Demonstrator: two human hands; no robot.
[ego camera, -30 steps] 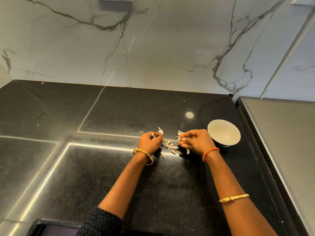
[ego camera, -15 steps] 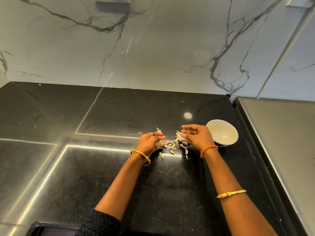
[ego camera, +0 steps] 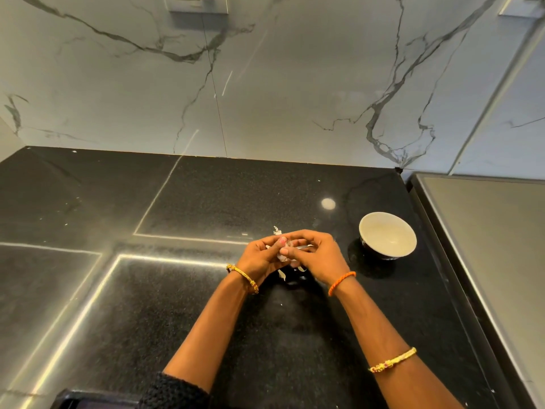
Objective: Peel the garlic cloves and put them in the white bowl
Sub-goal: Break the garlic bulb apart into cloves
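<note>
Head view: over a black counter, the white bowl is sitting empty beside a left hand and right hand pinching one garlic clove; it may slip among loose skins.

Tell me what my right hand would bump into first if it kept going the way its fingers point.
The right hand points leftward, so it would meet the left hand straight away; both already pinch the garlic between them.
</note>
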